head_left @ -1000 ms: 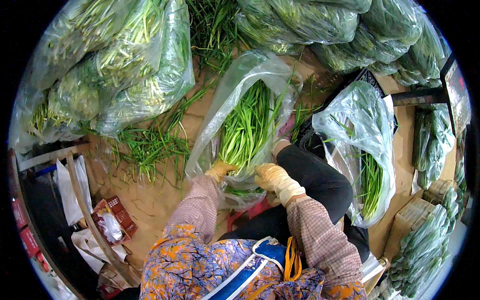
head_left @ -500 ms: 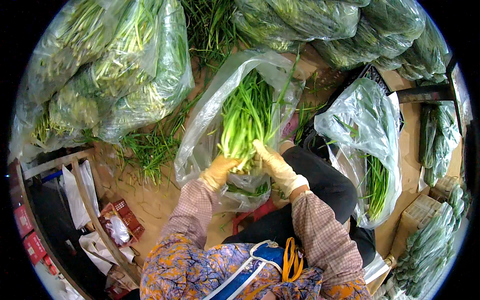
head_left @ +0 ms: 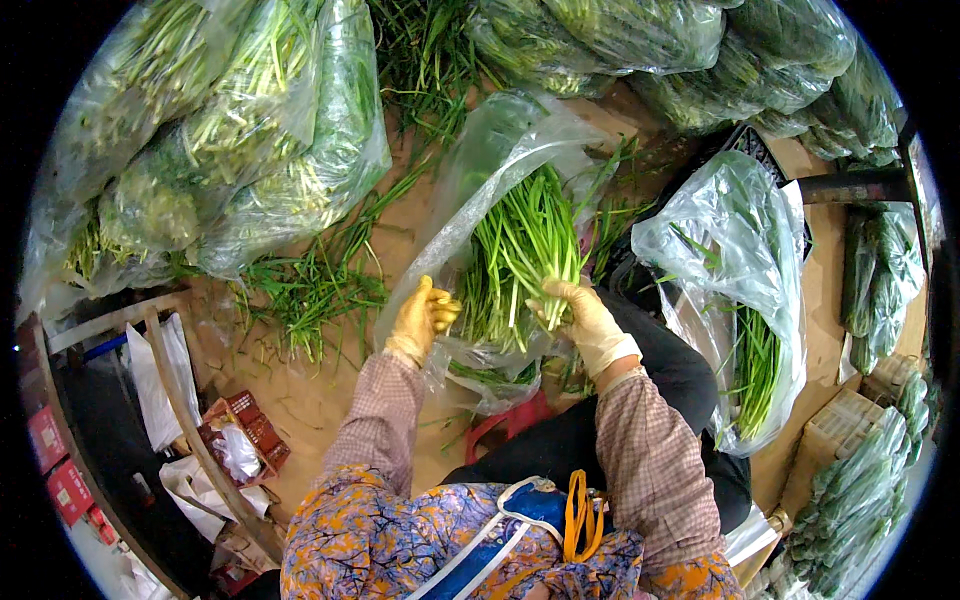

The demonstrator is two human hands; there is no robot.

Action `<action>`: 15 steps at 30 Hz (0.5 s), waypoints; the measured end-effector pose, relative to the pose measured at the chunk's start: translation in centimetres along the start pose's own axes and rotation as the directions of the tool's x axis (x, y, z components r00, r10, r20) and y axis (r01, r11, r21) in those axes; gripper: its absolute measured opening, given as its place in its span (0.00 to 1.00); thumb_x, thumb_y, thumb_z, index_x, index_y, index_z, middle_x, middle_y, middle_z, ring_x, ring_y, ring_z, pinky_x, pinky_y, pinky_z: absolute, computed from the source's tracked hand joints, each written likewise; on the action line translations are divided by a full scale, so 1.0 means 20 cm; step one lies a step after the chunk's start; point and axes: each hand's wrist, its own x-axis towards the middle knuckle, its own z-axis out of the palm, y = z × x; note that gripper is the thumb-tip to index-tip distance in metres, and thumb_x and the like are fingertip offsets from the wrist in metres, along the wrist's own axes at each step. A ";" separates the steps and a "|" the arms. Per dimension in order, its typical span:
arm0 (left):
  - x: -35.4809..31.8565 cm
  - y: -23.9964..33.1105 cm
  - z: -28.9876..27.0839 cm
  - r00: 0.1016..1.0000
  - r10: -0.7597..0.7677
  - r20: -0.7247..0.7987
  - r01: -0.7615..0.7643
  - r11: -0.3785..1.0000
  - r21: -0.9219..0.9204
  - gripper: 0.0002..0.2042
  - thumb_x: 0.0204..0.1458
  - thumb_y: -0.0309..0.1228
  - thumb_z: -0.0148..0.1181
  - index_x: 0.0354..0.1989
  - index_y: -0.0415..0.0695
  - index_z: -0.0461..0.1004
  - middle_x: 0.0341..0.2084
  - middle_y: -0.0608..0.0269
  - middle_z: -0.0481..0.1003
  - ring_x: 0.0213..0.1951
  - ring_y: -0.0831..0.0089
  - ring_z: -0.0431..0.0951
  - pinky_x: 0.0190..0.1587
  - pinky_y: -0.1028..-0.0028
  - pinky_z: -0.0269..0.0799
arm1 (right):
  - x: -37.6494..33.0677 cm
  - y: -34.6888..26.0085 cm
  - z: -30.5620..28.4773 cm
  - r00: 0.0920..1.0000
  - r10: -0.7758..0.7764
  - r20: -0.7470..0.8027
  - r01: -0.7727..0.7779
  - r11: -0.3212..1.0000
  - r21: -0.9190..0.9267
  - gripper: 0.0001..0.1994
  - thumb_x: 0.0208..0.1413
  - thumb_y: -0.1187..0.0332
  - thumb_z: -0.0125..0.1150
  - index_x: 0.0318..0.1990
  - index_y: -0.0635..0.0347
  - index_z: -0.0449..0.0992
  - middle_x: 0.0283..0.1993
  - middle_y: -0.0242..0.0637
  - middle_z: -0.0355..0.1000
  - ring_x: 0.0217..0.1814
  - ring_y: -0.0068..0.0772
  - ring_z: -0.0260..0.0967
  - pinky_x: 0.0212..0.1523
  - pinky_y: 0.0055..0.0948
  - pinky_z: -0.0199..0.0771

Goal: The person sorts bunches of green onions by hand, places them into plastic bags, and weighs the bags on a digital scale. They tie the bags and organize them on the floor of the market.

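Both my hands wear pale yellowish gloves. My right hand (head_left: 580, 318) is closed round the pale stem ends of some long green chives (head_left: 535, 230), which fan away from me over an open clear plastic bag (head_left: 462, 190). More of the same stalks lie in the bag, just left of the held ones. At the bag's left side, my left hand (head_left: 425, 318) has its fingers curled with the thumb up. It appears to grip the bag's edge, though the contact is partly hidden. The bag's near end lies in front of my lap.
Large filled bags of greens (head_left: 270, 150) are piled at the far left, and others (head_left: 620, 40) at the far right. Loose green leaves (head_left: 310, 300) litter the floor. A partly filled bag (head_left: 755, 300) lies right of my knee. A red basket (head_left: 265, 440) stands lower left.
My hands have moved apart: the left shifted slightly left and up, the right moved right with the chive ends. The bunch tilted and spread, and the bag's left side drew inward.
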 end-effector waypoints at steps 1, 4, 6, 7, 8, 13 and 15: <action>0.03 -0.07 0.04 0.984 -0.129 -0.121 0.137 0.989 0.058 0.35 0.52 0.61 0.36 0.47 0.37 0.66 0.38 0.51 0.73 0.36 0.68 0.75 0.37 0.72 0.70 | 0.03 0.03 -0.03 0.999 -0.005 0.045 0.003 0.999 0.034 0.16 0.46 0.69 0.59 0.44 0.62 0.69 0.38 0.35 0.71 0.34 0.32 0.73 0.33 0.25 0.72; 0.23 -0.28 0.18 0.989 -0.139 0.059 0.140 0.990 -0.014 0.39 0.46 0.67 0.36 0.55 0.46 0.62 0.49 0.56 0.68 0.46 0.64 0.70 0.45 0.60 0.67 | 0.02 0.03 -0.01 0.995 0.089 0.035 -0.092 0.991 0.092 0.19 0.46 0.71 0.59 0.47 0.62 0.67 0.44 0.39 0.69 0.37 0.42 0.72 0.32 0.31 0.75; 0.19 -0.28 0.40 0.977 -0.114 0.177 0.113 0.993 0.019 0.40 0.45 0.69 0.34 0.61 0.52 0.55 0.57 0.62 0.61 0.54 0.63 0.64 0.51 0.58 0.63 | 0.02 0.02 -0.04 1.000 -0.006 0.018 0.008 0.997 -0.082 0.19 0.47 0.69 0.59 0.47 0.62 0.68 0.43 0.38 0.70 0.39 0.35 0.70 0.38 0.28 0.71; 0.19 -0.27 0.50 0.988 -0.108 0.110 0.117 0.991 -0.071 0.39 0.47 0.68 0.34 0.61 0.53 0.54 0.57 0.63 0.60 0.55 0.63 0.62 0.53 0.59 0.62 | 0.03 0.04 -0.05 0.992 -0.117 0.050 0.125 0.969 -0.214 0.19 0.47 0.68 0.59 0.48 0.63 0.68 0.43 0.38 0.70 0.40 0.33 0.70 0.39 0.27 0.70; 0.15 -0.22 0.59 0.993 -0.111 0.049 0.114 0.992 -0.050 0.38 0.49 0.66 0.33 0.61 0.52 0.54 0.57 0.61 0.60 0.56 0.62 0.62 0.55 0.59 0.60 | 0.02 0.03 -0.02 0.971 -0.217 0.096 0.237 0.911 -0.337 0.19 0.47 0.68 0.59 0.48 0.63 0.68 0.43 0.38 0.70 0.41 0.31 0.69 0.41 0.27 0.68; 0.23 -0.24 0.75 0.995 -0.019 0.096 0.050 0.940 -0.336 0.38 0.48 0.66 0.34 0.58 0.48 0.60 0.56 0.56 0.61 0.56 0.59 0.61 0.58 0.60 0.55 | 0.12 0.05 -0.15 0.945 -0.327 -0.007 0.182 0.543 -0.819 0.30 0.41 0.53 0.64 0.49 0.65 0.68 0.42 0.42 0.71 0.42 0.33 0.69 0.44 0.30 0.66; 0.25 -0.23 0.69 0.993 0.065 0.095 -0.032 0.950 -0.310 0.39 0.48 0.67 0.34 0.58 0.48 0.60 0.55 0.56 0.63 0.56 0.60 0.62 0.57 0.61 0.57 | 0.11 -0.01 -0.04 0.949 -0.310 0.053 0.082 0.082 -0.993 0.31 0.41 0.53 0.65 0.50 0.64 0.67 0.42 0.41 0.71 0.43 0.32 0.69 0.45 0.29 0.66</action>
